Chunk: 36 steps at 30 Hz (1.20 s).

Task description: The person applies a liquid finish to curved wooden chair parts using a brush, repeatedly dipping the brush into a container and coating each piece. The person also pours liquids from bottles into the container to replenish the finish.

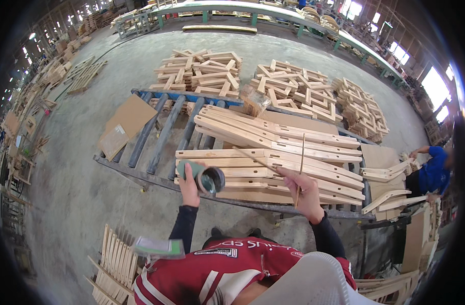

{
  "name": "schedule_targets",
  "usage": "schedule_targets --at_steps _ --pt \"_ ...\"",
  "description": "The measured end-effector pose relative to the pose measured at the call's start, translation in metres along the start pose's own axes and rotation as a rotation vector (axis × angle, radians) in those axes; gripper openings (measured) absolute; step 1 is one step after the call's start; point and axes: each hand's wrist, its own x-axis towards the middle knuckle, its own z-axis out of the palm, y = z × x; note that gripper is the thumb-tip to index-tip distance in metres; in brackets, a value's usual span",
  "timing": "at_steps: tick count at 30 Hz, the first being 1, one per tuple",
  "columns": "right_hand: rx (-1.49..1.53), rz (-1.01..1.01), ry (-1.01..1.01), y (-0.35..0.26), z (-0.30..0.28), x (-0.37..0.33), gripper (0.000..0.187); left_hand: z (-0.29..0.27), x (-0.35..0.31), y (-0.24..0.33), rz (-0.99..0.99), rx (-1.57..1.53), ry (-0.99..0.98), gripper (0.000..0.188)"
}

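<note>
The person wears a red jersey with white stripes over long black sleeves, hands bare.

The left hand grips a green can, tipped on its side with its dark round open end facing right and toward the camera. The right hand pinches two thin sticks: one stands nearly upright, running from below the fingers up over the boards; the other slants up and to the left. Both hands hover above a stack of pale shaped wooden boards, lying flat and overlapping on a roller rack.
</note>
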Motion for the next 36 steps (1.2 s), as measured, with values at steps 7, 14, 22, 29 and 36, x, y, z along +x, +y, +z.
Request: schedule_targets --at_steps 7,14,22,29,36 --pt "-0.306 -0.340 -0.124 -0.018 -0.033 -0.002 0.037 0.066 0.045 0.040 0.256 0.022 -0.269 0.039" --pt "-0.727 -0.604 0.024 -0.027 -0.043 0.033 0.053 0.154 0.016 0.089 0.365 0.066 -0.526 0.053" --pt "-0.780 -0.574 -0.052 -0.040 -0.058 0.032 0.056 0.183 0.021 0.120 0.573 0.204 -0.553 0.051" --pt "-0.606 -0.454 -0.165 -0.060 -0.081 0.034 0.049 0.199 0.005 0.142 0.464 0.084 -0.655 0.050" --pt "-0.441 -0.476 -0.061 -0.059 -0.088 0.037 0.039 0.219 0.005 0.130 0.559 0.169 -0.456 0.049"
